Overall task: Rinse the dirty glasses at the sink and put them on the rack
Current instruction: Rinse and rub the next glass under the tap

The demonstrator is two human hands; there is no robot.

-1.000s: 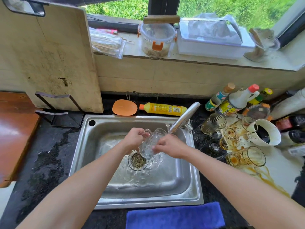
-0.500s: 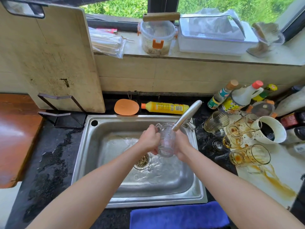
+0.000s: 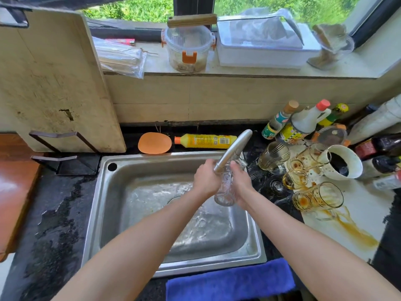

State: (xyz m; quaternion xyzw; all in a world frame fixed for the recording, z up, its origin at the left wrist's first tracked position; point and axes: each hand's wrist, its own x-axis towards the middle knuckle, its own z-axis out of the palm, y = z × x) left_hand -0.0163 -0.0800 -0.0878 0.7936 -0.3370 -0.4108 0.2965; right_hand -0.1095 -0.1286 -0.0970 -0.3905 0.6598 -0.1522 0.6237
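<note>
While both hands work under the tap, notes run left to right.

Far left: board point(image 3: 54, 83) leans upright in a dark metal stand point(image 3: 65, 148) on the wet black bench point(image 3: 54, 213). Cannot tell whether that stand is the rack.

Centre: sink point(image 3: 152, 164), water rippling over its floor.

Left hand point(image 3: 206, 180) wraps the left side of a clear glass point(image 3: 225, 192), fingers curled round it. The glass hangs over the right part of the sink, directly beneath the spout of the tap point(image 3: 235, 148). Long axis is near upright, slightly tilted, with the mouth up at the spout and the base down, toward the viewer. Judged: the mouth faces up so the stream can fill it, and it sits over the basin so overflow drains away.

Right hand point(image 3: 242, 184) clasps the right side, fingers likewise curled round the glass. The two-handed hold probably steadies a wet, slippery thing.

Right of the sink: dirty glasses point(image 3: 316, 197) clustered on the bench, some tipped on their sides with brown residue inside. A brown spill point(image 3: 351, 231) trails toward the near edge. They lie within easy reach of the right hand, likely next in line for rinsing.
</note>
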